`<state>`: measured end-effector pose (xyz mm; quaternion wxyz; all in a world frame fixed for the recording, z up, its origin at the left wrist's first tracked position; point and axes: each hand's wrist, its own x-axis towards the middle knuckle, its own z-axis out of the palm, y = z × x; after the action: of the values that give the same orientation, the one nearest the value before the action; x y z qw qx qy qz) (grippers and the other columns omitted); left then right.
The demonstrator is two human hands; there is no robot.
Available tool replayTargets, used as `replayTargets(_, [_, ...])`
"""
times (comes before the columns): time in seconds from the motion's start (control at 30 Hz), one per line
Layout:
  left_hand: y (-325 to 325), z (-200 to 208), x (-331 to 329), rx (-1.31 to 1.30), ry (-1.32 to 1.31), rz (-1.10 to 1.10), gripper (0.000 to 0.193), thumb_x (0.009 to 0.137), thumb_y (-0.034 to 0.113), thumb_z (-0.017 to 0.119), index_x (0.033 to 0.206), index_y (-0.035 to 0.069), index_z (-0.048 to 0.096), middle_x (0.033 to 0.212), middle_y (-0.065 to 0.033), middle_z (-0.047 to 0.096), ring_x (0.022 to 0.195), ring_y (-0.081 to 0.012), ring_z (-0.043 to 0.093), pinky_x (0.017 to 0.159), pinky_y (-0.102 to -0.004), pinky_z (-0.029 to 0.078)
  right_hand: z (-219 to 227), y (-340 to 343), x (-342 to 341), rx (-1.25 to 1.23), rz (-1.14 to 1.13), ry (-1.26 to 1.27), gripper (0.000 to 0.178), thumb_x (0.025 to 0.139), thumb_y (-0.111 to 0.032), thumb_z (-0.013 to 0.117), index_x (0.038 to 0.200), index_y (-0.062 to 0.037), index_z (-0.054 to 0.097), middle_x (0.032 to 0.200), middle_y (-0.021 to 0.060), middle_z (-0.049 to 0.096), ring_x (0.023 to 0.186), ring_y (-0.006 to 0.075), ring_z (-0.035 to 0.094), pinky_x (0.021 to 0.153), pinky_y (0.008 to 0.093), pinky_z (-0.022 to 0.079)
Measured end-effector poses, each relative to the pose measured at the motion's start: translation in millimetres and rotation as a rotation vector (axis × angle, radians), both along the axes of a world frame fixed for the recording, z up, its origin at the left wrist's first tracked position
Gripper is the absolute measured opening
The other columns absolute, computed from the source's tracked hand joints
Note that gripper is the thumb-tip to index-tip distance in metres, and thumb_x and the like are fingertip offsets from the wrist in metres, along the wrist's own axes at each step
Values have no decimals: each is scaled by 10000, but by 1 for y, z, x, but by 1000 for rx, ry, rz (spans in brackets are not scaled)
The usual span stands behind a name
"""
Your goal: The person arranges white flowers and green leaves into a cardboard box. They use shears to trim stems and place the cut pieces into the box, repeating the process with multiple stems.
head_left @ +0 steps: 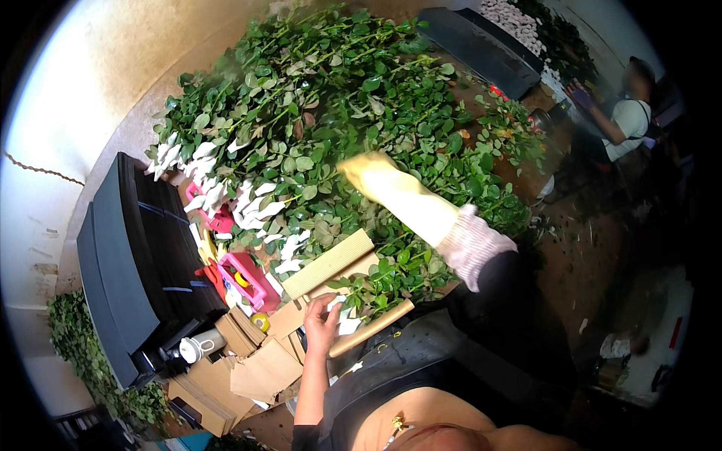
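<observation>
One bare left hand (321, 325), fingers curled, pinch unclear, sits near one ribbed tan cardboard piece (329, 263); ahead, one yellow-gloved right hand (367, 174), grip unclear, overlaps green leafy stems (323, 105).

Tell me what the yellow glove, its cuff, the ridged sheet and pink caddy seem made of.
Yellow glove: probably rubber, from its smooth, plain surface. Cuff: matte knit fabric, from its ribbing. Ridged sheet: matte corrugated cardboard, from its tan parallel flutes. Pink caddy: likely smooth moulded plastic, from its even, bright colour.
</observation>
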<state>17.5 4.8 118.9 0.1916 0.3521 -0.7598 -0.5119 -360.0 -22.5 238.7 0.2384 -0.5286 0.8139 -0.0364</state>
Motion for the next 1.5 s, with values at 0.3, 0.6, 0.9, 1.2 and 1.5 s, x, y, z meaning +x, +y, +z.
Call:
replayTargets(0.3, [-1,-6,1,38,8,8,240,894,64,804,1123,42,735,1136,-79,694,984,-178,655,799,-293,559,-37,-5,21,8,117,40,361,977,-112,599,1320,-176,689,1650,-8,406,1497,188,395,1285,336,227])
replayTargets(0.6, [-8,-45,14,111,-34,-18,355,903,106,790,1240,53,689,1129,-100,680,1013,-215,653,883,-315,542,71,134,54,-667,654,113,194,717,3,657,885,-95,674,917,24,639,749,270,691,630,405,552])
replayTargets(0.9, [-6,-36,8,220,164,37,781,806,26,852,1471,109,451,1313,-103,617,1093,-171,608,957,-323,536,-7,166,47,86,137,47,145,833,-85,672,974,-68,704,960,173,733,912,380,719,754,488,550])
replayTargets(1.2, [-2,-19,0,41,99,80,708,831,59,859,1446,99,512,1320,-116,590,1182,-241,614,961,-351,555,-48,143,48,452,-546,-408,308,934,-230,638,1191,-76,710,1221,154,730,1087,357,703,936,483,535])
replayTargets(1.5, [-5,5,1,-111,-100,-54,526,860,67,823,1358,120,664,1321,-154,532,1237,-296,564,1043,-369,498,14,99,29,662,213,29,253,945,-183,668,1169,-116,766,1200,128,743,1073,339,713,937,469,573])
